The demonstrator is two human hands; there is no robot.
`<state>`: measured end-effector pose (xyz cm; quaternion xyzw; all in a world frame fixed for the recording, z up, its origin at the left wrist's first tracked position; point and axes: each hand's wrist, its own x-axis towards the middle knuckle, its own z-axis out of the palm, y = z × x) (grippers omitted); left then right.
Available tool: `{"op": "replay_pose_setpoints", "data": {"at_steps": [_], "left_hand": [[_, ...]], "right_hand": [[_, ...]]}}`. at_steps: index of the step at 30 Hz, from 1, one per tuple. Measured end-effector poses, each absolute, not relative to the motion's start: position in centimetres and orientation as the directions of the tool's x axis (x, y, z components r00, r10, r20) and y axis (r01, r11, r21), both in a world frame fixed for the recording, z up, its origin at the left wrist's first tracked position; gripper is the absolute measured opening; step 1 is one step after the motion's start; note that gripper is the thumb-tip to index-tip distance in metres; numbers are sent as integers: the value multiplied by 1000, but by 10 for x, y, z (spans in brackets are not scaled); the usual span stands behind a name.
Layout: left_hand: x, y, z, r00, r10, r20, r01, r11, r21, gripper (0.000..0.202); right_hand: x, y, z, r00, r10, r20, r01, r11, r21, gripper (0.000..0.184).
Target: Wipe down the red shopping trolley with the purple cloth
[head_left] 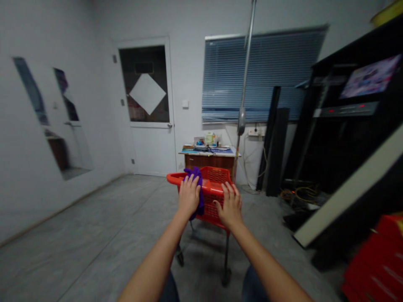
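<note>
A small red plastic shopping cart (213, 209) with perforated basket walls stands on the floor in front of my knees, on thin metal legs with wheels. My left hand (189, 195) presses a purple cloth (199, 176) around the left part of the cart's red handle (211, 187). The cloth bunches above my fingers and hangs down beside my thumb. At the handle's right end, my right hand (231, 205) has its fingers over the top and its thumb below, holding the cart. My palms hide parts of the handle and basket.
Beyond the cart stands a low wooden desk (201, 160) with clutter on it. A metal pole (247, 71) rises beside it. At right are a dark rack (343, 147) with a lit screen, loose cables (305, 195), a leaning pale board (349, 191) and red drawers (378, 260). Grey floor (110, 218) extends left.
</note>
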<state>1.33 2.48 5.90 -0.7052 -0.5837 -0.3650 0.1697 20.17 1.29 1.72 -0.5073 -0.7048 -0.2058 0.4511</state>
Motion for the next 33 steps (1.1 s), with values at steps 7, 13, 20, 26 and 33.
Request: {"op": "replay_pose_setpoints", "data": {"at_steps": [7,13,20,26,33], "left_hand": [[48,11,60,296,667,684,888,-455,59,43],[5,25,61,63,678,732,927,-312,209,40],[28,23,49,128,619,775,902,-398,169,42],[20,36,57,137,630,765,880,-432,198,39],[12,40,67,111,696,710,892,-385,238,38]], "right_hand": [[208,14,11,-94,511,855,858,477,-191,68],[247,47,-4,84,689,720,663,501,-556,85],[267,88,-8,83,841,535,353,477,-805,94],[265,95,-3,121,850,513,337,451,-827,86],[234,90,-7,115,813,571,402,487,-775,91]]}}
